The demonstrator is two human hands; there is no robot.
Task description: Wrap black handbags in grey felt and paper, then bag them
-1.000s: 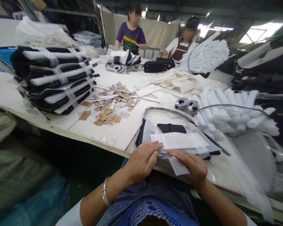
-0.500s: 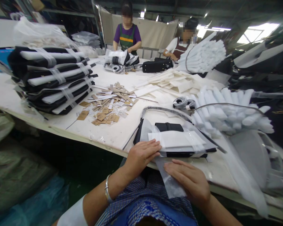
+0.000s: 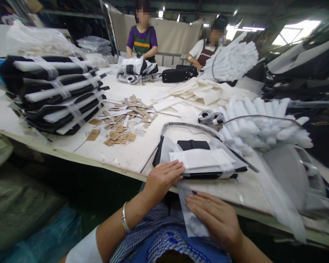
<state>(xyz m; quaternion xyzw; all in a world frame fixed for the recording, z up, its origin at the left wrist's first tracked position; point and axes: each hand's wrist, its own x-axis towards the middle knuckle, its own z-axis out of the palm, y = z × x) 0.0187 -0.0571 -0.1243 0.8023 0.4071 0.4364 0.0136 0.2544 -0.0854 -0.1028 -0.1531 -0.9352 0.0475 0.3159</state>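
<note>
Left hand and right hand, with one bag, one translucent strip and two bundles of white rolls. The bag lies at the near edge of the counter, left fingers together upon it. Compared with one second earlier, right hand and strip sit lower, below that edge. Both thumbs are hidden; whether either grip is clamped cannot be told. Tags overlap past counting.

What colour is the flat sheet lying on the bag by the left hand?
The flat sheet is white, seen best in the head view.
</note>
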